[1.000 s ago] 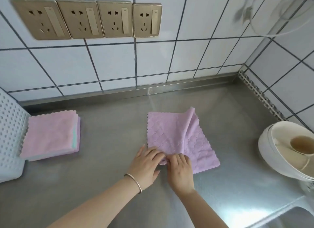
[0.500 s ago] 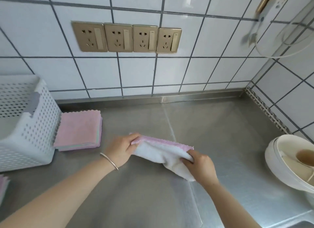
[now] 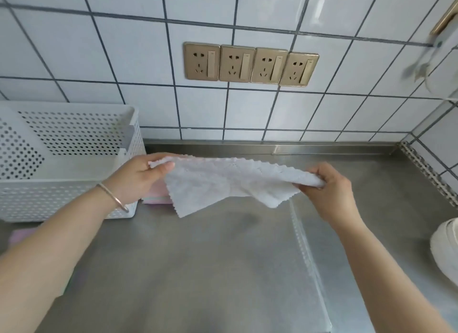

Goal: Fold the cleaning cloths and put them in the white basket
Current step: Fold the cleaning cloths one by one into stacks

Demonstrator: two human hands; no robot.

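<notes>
A pale cleaning cloth (image 3: 223, 181) with scalloped edges hangs stretched in the air above the steel counter (image 3: 223, 270). My left hand (image 3: 138, 176) pinches its left corner and my right hand (image 3: 329, 186) grips its right end; a loose corner droops in the middle. The white perforated basket (image 3: 62, 159) stands at the left against the wall, right beside my left hand. A stack of folded pink cloths (image 3: 156, 197) lies at the basket's right side, mostly hidden behind my left hand and the held cloth.
More pink cloth (image 3: 18, 236) peeks out at the far left in front of the basket. A white bowl (image 3: 446, 246) sits at the right edge. Four brass wall sockets (image 3: 250, 63) are set in the tiled wall behind.
The cloth lay flat on the counter with both hands at its near edge; both hands lifted it and pulled apart, and it now hangs spread between them. The view tilted up and left.
</notes>
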